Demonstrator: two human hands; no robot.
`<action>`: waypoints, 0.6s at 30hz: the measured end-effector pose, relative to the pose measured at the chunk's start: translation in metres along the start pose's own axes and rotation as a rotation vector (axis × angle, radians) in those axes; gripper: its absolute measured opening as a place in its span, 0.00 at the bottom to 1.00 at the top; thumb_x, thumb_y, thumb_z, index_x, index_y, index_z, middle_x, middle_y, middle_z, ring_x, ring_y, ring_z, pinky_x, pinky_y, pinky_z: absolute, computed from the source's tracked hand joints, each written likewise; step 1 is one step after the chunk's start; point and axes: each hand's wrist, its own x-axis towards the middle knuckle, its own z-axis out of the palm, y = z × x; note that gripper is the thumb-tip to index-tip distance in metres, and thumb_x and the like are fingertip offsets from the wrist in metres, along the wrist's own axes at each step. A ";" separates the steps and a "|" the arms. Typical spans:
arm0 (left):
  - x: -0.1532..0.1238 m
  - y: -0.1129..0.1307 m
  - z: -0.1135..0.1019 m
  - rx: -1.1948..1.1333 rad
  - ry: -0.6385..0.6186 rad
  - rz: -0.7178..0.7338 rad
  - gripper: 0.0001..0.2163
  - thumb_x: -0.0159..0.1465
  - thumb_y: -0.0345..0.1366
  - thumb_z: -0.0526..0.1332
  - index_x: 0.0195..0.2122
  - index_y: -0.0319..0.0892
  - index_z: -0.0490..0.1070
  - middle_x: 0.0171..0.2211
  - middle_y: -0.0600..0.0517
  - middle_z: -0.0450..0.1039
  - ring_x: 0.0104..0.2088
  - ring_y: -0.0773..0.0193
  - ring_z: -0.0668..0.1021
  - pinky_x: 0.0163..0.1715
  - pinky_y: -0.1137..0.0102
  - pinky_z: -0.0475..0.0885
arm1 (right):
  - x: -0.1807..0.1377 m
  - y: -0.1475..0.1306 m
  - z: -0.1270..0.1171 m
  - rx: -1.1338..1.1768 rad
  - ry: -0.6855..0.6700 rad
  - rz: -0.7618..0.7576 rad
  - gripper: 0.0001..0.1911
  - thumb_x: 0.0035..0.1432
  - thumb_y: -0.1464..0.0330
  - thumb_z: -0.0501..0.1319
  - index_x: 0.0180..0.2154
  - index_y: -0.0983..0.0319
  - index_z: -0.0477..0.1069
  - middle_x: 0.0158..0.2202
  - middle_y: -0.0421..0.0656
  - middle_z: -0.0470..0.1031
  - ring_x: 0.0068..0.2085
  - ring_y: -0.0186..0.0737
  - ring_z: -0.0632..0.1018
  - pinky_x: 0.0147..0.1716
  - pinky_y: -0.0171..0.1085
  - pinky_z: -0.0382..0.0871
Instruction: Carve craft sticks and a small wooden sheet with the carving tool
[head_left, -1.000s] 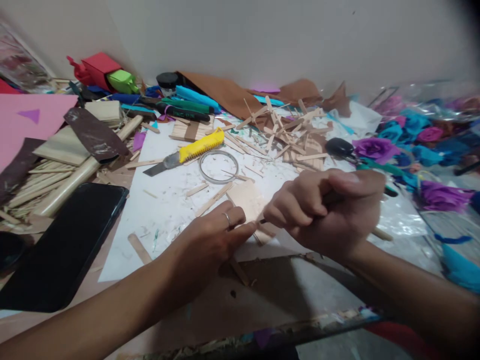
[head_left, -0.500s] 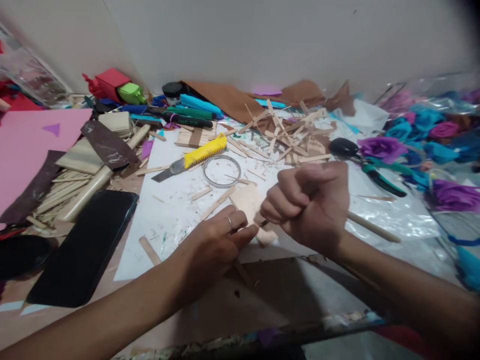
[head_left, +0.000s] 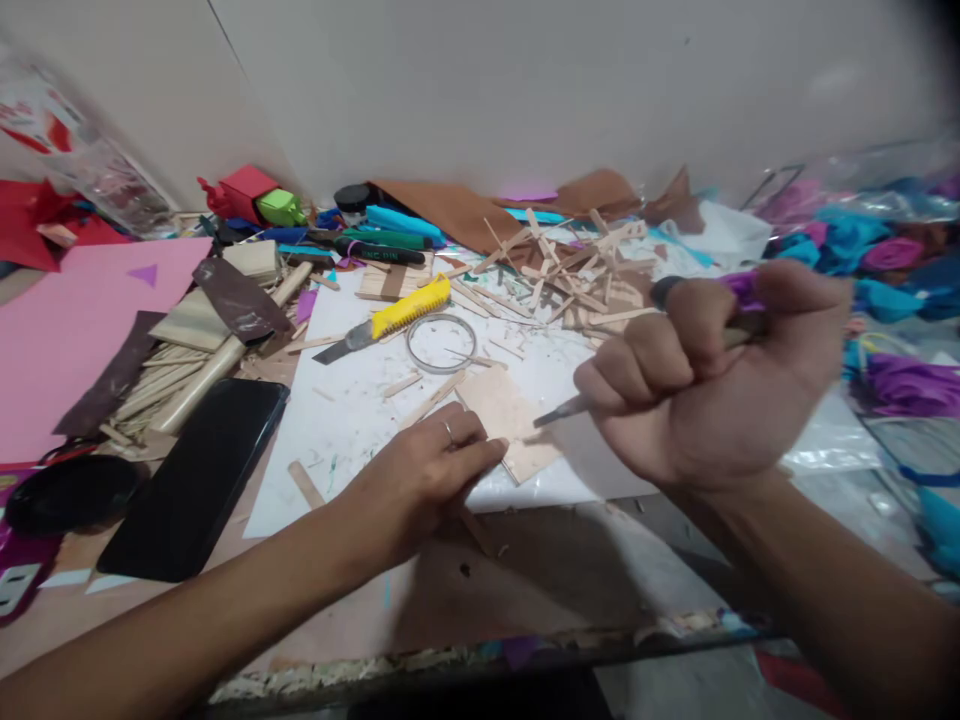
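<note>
My left hand (head_left: 431, 470), with a ring on one finger, is closed at the near left edge of a thin pale wooden board (head_left: 499, 405). The board lies on white paper (head_left: 360, 420). My right hand (head_left: 705, 385) is a fist around a small chisel-like tool (head_left: 556, 412). The tool's dark, slim metal tip points left, over the right part of the board; whether it touches the wood I cannot tell. Most of its handle is hidden in the fist. Behind the board are a metal ring (head_left: 409, 350) and a yellow box cutter (head_left: 412, 305) with its blade out.
A pile of wooden sticks (head_left: 577, 265) lies at the back. To the left are a black phone (head_left: 199, 480), a round black lid (head_left: 75, 490), a wooden stick bundle (head_left: 161, 375) and pink paper (head_left: 112, 330). Purple and blue paper flowers (head_left: 911, 385) fill the right side.
My right hand has moved right and up, away from my left fingers, bringing the tool's tip and more of the board into sight. My left hand stays at the board's edge.
</note>
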 end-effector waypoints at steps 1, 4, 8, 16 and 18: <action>0.000 0.000 0.000 -0.019 0.003 -0.006 0.11 0.72 0.26 0.57 0.53 0.36 0.75 0.41 0.45 0.75 0.40 0.61 0.75 0.38 0.69 0.71 | 0.000 -0.003 -0.002 -0.083 0.008 -0.034 0.28 0.64 0.52 0.56 0.19 0.59 0.51 0.15 0.33 0.44 0.17 0.30 0.49 0.18 0.34 0.51; -0.001 -0.002 0.000 -0.098 0.046 -0.088 0.13 0.72 0.25 0.58 0.56 0.37 0.74 0.41 0.46 0.76 0.41 0.64 0.77 0.40 0.71 0.72 | -0.001 -0.002 -0.010 -0.590 -0.113 -0.247 0.21 0.62 0.62 0.66 0.21 0.60 0.62 0.18 0.34 0.57 0.19 0.30 0.57 0.22 0.35 0.52; 0.000 -0.003 0.000 -0.162 0.077 -0.209 0.11 0.73 0.27 0.59 0.53 0.39 0.75 0.40 0.49 0.77 0.41 0.66 0.78 0.42 0.72 0.71 | 0.001 0.005 -0.020 -1.099 -0.361 -0.258 0.10 0.64 0.70 0.67 0.30 0.62 0.73 0.25 0.36 0.70 0.25 0.30 0.68 0.28 0.34 0.57; 0.005 -0.003 -0.009 -0.298 0.102 -0.407 0.08 0.71 0.29 0.61 0.46 0.41 0.81 0.38 0.53 0.82 0.35 0.68 0.80 0.38 0.74 0.71 | 0.002 0.010 -0.027 -1.423 -0.650 0.033 0.06 0.65 0.68 0.65 0.43 0.62 0.78 0.39 0.42 0.73 0.37 0.37 0.74 0.35 0.36 0.60; 0.005 -0.004 -0.009 -0.303 0.098 -0.423 0.08 0.71 0.29 0.62 0.46 0.41 0.81 0.37 0.53 0.82 0.34 0.69 0.79 0.37 0.74 0.71 | 0.001 0.013 -0.026 -1.416 -0.649 0.036 0.06 0.66 0.68 0.63 0.42 0.62 0.78 0.38 0.41 0.72 0.36 0.36 0.73 0.34 0.36 0.60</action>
